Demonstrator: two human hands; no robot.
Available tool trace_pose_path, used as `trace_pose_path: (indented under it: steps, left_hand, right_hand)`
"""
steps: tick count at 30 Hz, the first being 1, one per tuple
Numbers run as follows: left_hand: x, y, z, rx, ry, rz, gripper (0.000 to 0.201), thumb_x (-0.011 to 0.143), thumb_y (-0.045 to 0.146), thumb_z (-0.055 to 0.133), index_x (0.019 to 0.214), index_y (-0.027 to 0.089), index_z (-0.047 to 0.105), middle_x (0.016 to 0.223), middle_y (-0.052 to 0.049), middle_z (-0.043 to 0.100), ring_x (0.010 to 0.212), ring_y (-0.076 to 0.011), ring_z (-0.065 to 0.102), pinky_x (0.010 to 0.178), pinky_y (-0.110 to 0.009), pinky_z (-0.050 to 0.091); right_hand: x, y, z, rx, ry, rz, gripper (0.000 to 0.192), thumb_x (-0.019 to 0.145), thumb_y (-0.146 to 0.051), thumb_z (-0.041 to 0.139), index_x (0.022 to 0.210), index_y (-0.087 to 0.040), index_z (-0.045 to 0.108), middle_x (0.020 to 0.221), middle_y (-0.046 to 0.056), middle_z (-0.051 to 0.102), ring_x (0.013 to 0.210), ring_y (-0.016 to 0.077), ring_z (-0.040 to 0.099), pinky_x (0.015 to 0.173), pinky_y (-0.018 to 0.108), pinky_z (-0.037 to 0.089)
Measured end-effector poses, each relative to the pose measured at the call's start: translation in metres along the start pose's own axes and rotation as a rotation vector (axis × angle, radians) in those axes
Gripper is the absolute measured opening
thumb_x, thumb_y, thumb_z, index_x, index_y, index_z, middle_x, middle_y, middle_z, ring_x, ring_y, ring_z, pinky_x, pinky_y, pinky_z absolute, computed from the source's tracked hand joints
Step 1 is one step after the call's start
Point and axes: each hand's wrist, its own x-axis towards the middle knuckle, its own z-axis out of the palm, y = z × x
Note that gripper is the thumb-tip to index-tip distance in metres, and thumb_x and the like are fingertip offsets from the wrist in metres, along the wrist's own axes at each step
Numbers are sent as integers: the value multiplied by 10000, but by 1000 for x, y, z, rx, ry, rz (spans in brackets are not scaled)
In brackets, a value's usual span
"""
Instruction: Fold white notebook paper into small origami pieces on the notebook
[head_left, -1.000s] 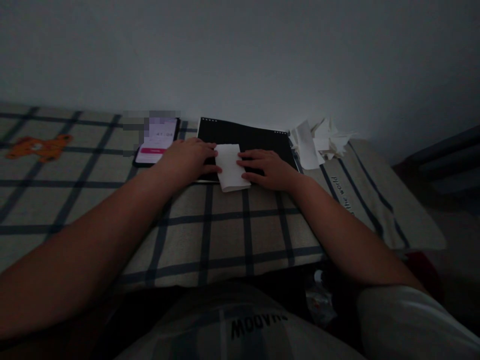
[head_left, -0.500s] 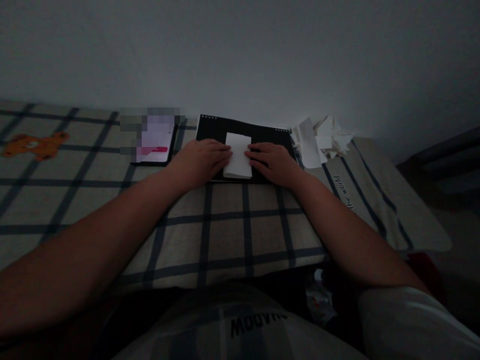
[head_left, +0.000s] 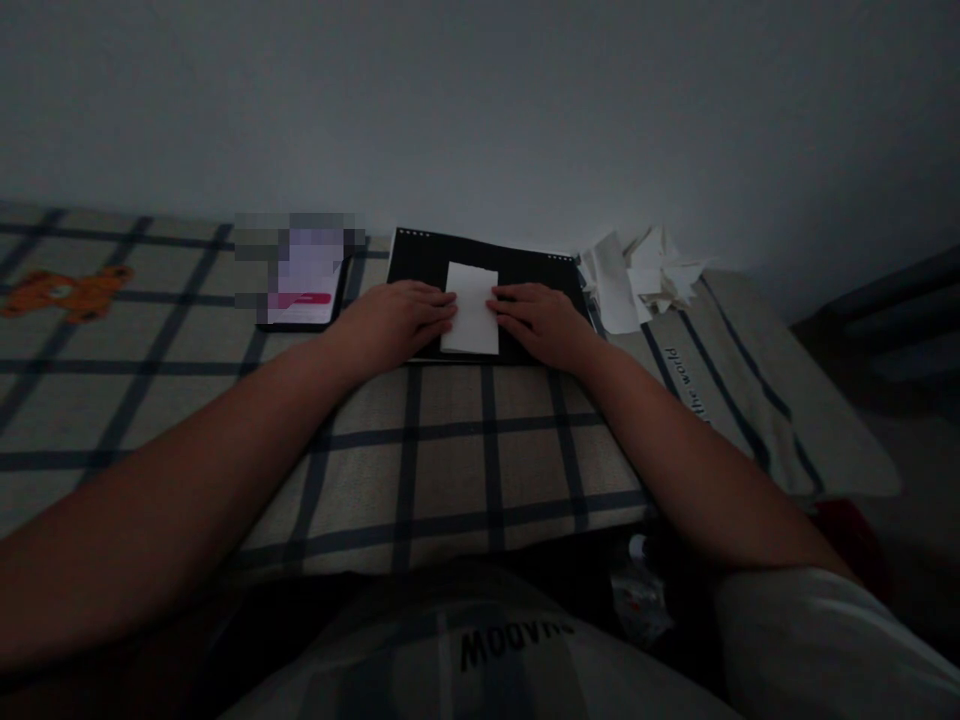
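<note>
A folded white paper (head_left: pixel 470 312) lies upright in the view on a black notebook (head_left: pixel 525 262) with a row of holes along its far edge. My left hand (head_left: pixel 401 318) rests on the notebook, its fingers stretched out and their tips on the paper's left edge. From the other side my right hand (head_left: pixel 544 322) reaches in with fingers extended and slightly apart, the tips on the right edge of the paper. Neither hand is closed around anything.
A phone (head_left: pixel 306 285) with a lit, partly blurred screen stands left of the notebook. Several folded white paper pieces (head_left: pixel 660 270) lie to the right. An orange bear-shaped item (head_left: pixel 71 292) sits far left on the checked cloth (head_left: pixel 450 450). Below the edge is a plastic bottle (head_left: pixel 641 595).
The folded paper lies flatter, its lower edge less raised. The whole view has shifted very slightly; both hands stay at the paper's sides.
</note>
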Motion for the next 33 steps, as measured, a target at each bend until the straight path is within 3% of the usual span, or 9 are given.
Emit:
trace_pose_path:
  steps: [8,18,26,33]
  left_hand:
    - [0,1,3,15,54,5,495,1078,404,359,1325,194,734,1456,-75,668,1357,-262,605,1160,-426,454]
    - [2,0,1,6,19,-20,444,1067,409,417,1290,225,755,1451,-56,672,1340,-253,609,1151,-398,451]
    - [-3,-3,-12,72,-164,0,510,1058,442,438,1512,252,572,1598,-66,535,1503,-280,452,1185,-423,401]
    - [-6,-4,-13,50,-228,-13,695,1018,576,498,1605,210,438,1670,-102,423,1570,-300,346,1251,-455,309]
  right_hand:
    - [1,-3,0,-11,5,7,404,1052,-370,494,1377,-255,705,1512,88,623,1384,339,558,1117,592,459]
    - [1,-9,-2,-72,-5,13,390,1040,-311,532,1384,-230,696,1511,106,622,1381,321,566,1118,561,470]
    - [0,-6,0,-58,21,-3,381,1036,-293,546,1370,-201,705,1495,119,635,1377,313,576,1124,551,478]
    - [0,-4,2,-43,33,-2,372,1033,-304,561,1372,-249,704,1500,101,632,1386,318,566,1131,579,467]
